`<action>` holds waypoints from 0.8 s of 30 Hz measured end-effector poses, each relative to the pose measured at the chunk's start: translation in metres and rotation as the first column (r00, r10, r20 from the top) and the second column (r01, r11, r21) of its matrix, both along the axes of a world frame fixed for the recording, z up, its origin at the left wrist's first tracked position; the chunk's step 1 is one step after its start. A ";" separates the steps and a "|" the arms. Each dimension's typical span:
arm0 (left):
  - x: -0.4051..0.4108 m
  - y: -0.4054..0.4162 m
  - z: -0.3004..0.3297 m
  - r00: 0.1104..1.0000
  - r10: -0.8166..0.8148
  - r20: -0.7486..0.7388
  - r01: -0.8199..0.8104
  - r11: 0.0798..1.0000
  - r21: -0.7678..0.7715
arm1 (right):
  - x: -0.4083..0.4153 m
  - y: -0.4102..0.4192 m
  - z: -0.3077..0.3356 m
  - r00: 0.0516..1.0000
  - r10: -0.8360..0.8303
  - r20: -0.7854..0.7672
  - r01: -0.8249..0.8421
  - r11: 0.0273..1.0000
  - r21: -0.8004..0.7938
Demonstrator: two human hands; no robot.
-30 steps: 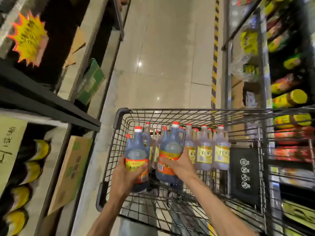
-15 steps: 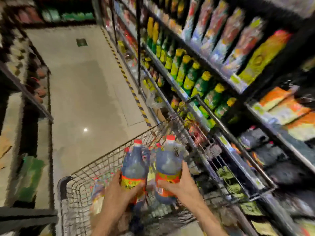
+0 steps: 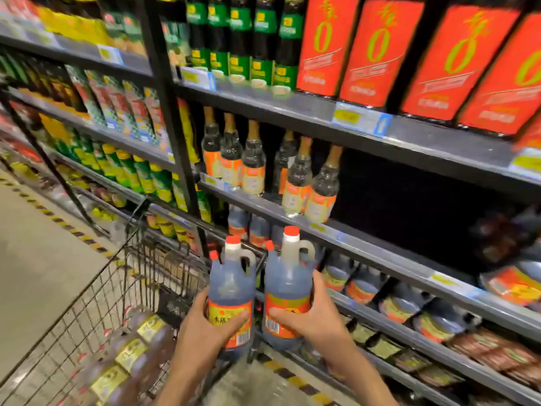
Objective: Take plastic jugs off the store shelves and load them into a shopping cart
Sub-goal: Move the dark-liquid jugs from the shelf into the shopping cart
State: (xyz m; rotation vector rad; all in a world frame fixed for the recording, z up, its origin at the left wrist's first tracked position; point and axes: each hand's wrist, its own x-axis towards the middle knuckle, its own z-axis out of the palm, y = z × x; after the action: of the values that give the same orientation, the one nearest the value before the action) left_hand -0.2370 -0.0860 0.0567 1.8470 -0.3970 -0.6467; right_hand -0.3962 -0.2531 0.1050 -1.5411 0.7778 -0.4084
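1. The left hand [image 3: 205,332] is gripping the left jug [image 3: 231,291] around its labelled lower body, fingers curling across the front of the label.
2. The right hand [image 3: 314,320] is gripping the right jug [image 3: 288,288] in the same way, thumb lying across the orange label.
3. Both jugs are standing upright, side by side and just apart, each showing a red cap and dark liquid.
4. The shopping cart [image 3: 96,300] is sitting to the left of the left hand, and bottles with yellow labels [image 3: 128,350] are lying in it.
5. More jugs [image 3: 363,285] are lying on the shelf just beyond the right hand.
6. Glass bottles [image 3: 251,162] are standing on the store shelf [image 3: 380,253] above both hands.
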 end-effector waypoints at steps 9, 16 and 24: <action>-0.126 -0.132 0.037 0.964 -0.266 0.024 0.267 0.959 -0.097 | -0.173 -0.056 0.035 0.972 -0.237 0.008 0.237 0.971 -0.025; -0.175 -0.226 0.066 0.877 -0.474 0.080 0.481 0.863 -0.158 | -0.239 -0.087 0.031 0.924 -0.381 0.023 0.381 0.924 0.016; -0.192 -0.338 0.092 0.793 -0.570 0.214 0.606 0.774 -0.184 | -0.256 -0.117 0.022 0.878 -0.477 -0.030 0.478 0.877 0.038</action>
State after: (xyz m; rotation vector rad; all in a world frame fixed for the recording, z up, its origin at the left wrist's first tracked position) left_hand -0.4290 -0.4243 0.1485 1.5227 -1.1416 -0.8392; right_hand -0.6520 -0.3702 0.1267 -1.3009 1.1820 -0.7352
